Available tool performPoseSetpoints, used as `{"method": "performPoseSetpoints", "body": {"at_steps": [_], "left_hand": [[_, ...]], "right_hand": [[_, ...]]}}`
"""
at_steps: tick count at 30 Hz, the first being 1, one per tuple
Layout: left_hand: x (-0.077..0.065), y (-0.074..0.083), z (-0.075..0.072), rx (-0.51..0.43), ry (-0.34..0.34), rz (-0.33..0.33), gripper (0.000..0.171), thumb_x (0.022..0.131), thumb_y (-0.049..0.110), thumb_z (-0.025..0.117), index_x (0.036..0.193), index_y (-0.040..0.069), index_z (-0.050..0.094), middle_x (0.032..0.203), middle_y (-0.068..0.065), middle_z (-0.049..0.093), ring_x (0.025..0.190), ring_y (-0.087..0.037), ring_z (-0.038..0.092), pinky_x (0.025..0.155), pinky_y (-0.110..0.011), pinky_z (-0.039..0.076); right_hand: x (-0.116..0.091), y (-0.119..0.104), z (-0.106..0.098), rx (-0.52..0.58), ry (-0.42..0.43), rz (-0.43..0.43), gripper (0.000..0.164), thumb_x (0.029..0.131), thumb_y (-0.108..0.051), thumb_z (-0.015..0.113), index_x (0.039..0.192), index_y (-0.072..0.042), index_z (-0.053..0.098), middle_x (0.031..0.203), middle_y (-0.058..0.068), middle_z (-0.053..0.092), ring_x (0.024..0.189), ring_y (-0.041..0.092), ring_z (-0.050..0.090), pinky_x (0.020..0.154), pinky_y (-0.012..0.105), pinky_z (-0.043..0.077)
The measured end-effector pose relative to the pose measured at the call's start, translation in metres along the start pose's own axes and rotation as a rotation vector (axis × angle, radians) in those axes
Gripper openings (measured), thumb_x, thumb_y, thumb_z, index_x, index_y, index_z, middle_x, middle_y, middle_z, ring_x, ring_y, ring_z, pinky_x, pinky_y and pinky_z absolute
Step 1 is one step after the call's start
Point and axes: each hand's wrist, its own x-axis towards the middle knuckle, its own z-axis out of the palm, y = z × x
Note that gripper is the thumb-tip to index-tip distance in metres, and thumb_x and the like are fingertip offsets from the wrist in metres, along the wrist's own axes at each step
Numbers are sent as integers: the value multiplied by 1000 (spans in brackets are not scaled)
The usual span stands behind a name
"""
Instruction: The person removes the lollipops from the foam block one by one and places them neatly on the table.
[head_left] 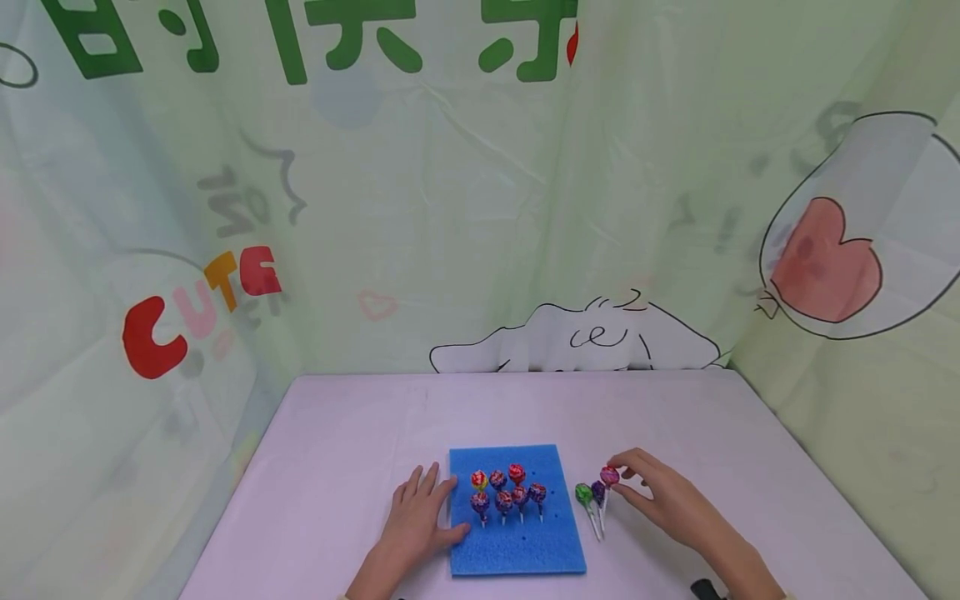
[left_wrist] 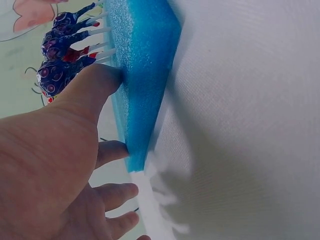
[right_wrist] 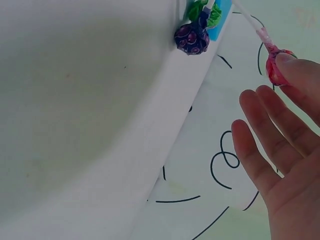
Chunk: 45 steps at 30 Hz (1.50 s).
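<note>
My right hand (head_left: 669, 498) pinches the head of a pink lollipop (head_left: 610, 475) between thumb and index finger. In the right wrist view its other fingers (right_wrist: 260, 145) stand apart from the candy. Beside it, a green lollipop (head_left: 583, 493) and a dark purple lollipop (head_left: 597, 489) lie on the table. My left hand (head_left: 416, 518) is spread at the left edge of a blue foam board (head_left: 517, 557). The left wrist view shows the thumb (left_wrist: 95, 82) on the board's top and the index fingertip at its side. Several wrapped lollipops (head_left: 503, 502) stand upright with their sticks in the foam.
A pale cloth covers the table (head_left: 360, 417). Printed curtains (head_left: 480, 208) with green characters and cartoon drawings hang behind and at the sides. Small holes show in the foam. A dark object (head_left: 705, 588) sits near the right wrist at the bottom edge.
</note>
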Motion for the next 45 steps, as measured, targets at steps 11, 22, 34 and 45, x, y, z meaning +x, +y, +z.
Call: {"method": "performPoseSetpoints", "body": {"at_steps": [11, 22, 34, 45], "left_hand": [[0, -1, 2, -4, 2, -1, 77, 82, 56, 76, 144, 17, 54, 160, -20, 37, 150, -47, 25, 118, -66, 25], [1, -1, 3, -9, 4, 1, 77, 82, 56, 76, 144, 17, 54, 160, -20, 37, 150, -47, 25, 117, -67, 25], [1, -2, 4, -11, 16, 8, 76, 82, 55, 76, 144, 16, 55, 159, -21, 38, 149, -48, 26, 117, -68, 25], [0, -2, 2, -19, 7, 5, 76, 82, 55, 76, 144, 16, 54, 160, -20, 37, 150, -48, 24, 117, -68, 25]], "right_hand": [[-2, 10, -5, -8, -33, 40, 31, 88, -15, 77, 116, -21, 65, 110, -13, 66, 97, 12, 66, 81, 32, 60], [2, 5, 2, 26, -63, 35, 31, 89, -14, 76, 117, -21, 65, 112, -11, 65, 98, 14, 66, 80, 28, 59], [-4, 14, -18, 69, -134, 24, 25, 90, -17, 75, 113, -19, 66, 107, -11, 67, 94, 8, 65, 77, 32, 59], [13, 27, -21, 186, -380, 37, 19, 92, -18, 72, 108, -9, 69, 101, -3, 69, 89, 12, 61, 73, 26, 54]]}}
